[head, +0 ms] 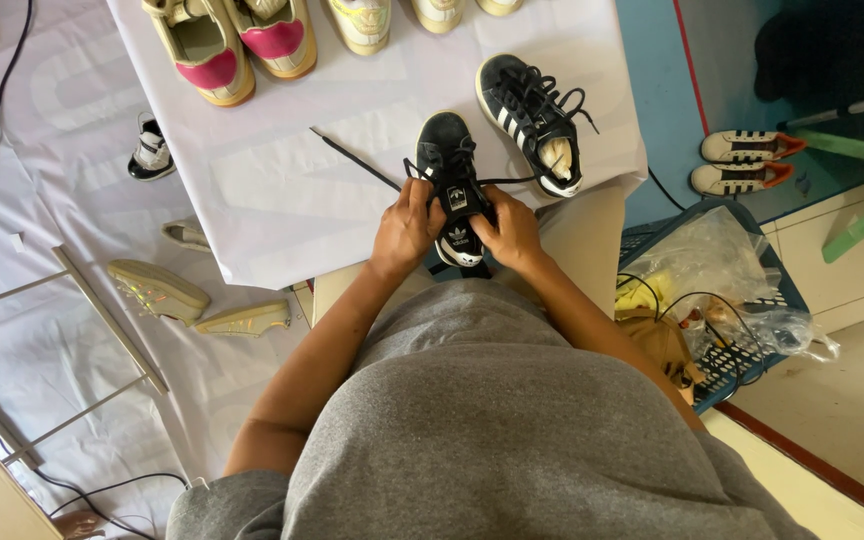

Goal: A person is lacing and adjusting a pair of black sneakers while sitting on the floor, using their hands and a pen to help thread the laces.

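Observation:
A black sneaker with white stripes (449,160) rests toe-away on the white cloth of the table (272,190), right in front of me. My left hand (404,232) grips its heel end from the left, and my right hand (512,232) grips it from the right, fingers around the tongue. A black lace (352,158) trails from the shoe to the left across the cloth. Its matching black sneaker (537,120) lies to the right, stuffed with paper.
Cream sneakers with pink insoles (232,45) and other pale shoes line the table's far edge. Loose shoes (157,290) lie on the sheeted floor at left. A blue basket (752,300) with plastic bags stands at right, beyond it two white sneakers (747,160).

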